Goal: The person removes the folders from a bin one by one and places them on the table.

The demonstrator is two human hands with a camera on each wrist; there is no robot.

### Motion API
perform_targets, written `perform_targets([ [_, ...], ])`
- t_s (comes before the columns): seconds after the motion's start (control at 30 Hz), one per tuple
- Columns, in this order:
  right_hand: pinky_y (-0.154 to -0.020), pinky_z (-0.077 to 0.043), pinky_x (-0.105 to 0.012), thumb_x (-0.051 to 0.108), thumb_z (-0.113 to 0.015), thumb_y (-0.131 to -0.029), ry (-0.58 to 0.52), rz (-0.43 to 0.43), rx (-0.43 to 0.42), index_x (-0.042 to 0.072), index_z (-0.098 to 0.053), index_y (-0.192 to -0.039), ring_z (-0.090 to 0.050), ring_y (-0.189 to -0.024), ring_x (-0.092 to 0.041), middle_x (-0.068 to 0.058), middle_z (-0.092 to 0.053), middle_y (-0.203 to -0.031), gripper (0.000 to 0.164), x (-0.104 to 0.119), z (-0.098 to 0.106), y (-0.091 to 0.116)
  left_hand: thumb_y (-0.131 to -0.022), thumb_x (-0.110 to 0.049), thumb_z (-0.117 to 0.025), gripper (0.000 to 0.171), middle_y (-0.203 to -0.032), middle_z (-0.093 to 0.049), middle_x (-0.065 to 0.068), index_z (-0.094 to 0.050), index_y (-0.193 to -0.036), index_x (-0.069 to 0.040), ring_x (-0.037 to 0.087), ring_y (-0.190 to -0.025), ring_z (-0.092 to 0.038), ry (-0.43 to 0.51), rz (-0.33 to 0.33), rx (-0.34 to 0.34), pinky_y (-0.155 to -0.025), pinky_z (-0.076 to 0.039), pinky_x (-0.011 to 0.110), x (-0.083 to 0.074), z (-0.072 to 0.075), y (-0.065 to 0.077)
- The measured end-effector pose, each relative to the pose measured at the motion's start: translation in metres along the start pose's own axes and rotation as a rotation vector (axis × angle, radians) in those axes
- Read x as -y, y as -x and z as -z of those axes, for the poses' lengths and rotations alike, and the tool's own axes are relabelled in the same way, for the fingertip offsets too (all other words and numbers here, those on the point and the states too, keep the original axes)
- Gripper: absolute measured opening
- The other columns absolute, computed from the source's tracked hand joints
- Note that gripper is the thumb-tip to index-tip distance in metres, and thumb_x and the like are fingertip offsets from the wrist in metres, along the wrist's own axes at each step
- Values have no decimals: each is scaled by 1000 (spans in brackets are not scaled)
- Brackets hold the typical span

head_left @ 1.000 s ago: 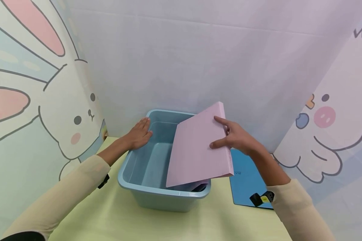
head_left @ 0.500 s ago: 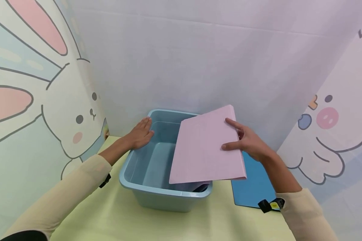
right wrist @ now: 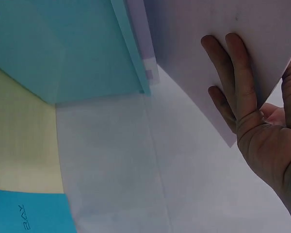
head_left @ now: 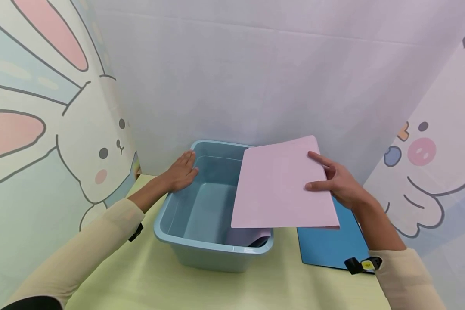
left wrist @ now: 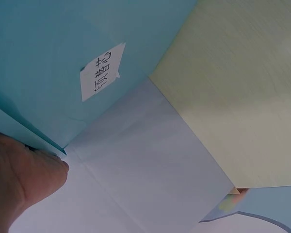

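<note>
A light-blue plastic tub stands on the table. My left hand rests on its left rim, fingers straight and together. My right hand holds a thin pink file folder by its right edge, thumb on the upper face. In the right wrist view, several fingers of the hand support the folder's underside. The folder hangs over the tub's right side and past its rim. Below it inside the tub, a pale purple sheet-like item shows, with something dark beside it, mostly hidden.
A flat blue folder or board lies on the pale yellow table, right of the tub and partly under the pink folder. A white label with writing is on the tub's outer wall. A plain wall stands close behind.
My right hand has drawn the pink folder to the right, turning it flatter, and more of the tub's inside shows. My left hand has stayed on the rim.
</note>
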State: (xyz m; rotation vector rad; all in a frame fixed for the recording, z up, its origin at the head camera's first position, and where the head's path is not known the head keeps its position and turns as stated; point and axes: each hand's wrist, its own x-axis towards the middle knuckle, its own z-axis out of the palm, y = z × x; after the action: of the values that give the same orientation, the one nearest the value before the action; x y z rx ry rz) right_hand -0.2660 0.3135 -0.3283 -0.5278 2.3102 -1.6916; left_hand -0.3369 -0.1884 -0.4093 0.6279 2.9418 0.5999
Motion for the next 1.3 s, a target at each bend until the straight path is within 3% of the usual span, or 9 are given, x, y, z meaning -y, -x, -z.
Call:
perform_targets([
  [0.57, -82, -69, -47, -5, -63, -109, -119, 51, 31, 28, -17, -184, -86, -114, -25, 9, -66, -153, 94, -28, 45, 22, -121, -31, -26, 75, -188, 5, 32, 1, -174, 15, 51, -177, 4, -10, 15, -4, -145, -2, 63, -2, 0, 0],
  [1.0, -81, -68, -46, -9, -51, -112, -225, 107, 126, 31, -14, -184, -85, -116, -30, 8, -66, -158, 90, -45, 76, 36, -121, -31, -27, 76, -188, 5, 32, 1, -174, 14, 52, -176, 5, 2, 17, -8, -144, -1, 64, 0, -2, 1],
  [1.3, -82, -68, -43, -9, -46, -112, -252, 85, 101, 33, -16, -183, -86, -115, -29, 11, -66, -158, 88, -66, 98, 52, -120, -28, -28, 74, -187, 3, 34, -1, -174, 16, 53, -176, 3, 2, 13, -16, -144, -2, 65, 0, -1, 2],
])
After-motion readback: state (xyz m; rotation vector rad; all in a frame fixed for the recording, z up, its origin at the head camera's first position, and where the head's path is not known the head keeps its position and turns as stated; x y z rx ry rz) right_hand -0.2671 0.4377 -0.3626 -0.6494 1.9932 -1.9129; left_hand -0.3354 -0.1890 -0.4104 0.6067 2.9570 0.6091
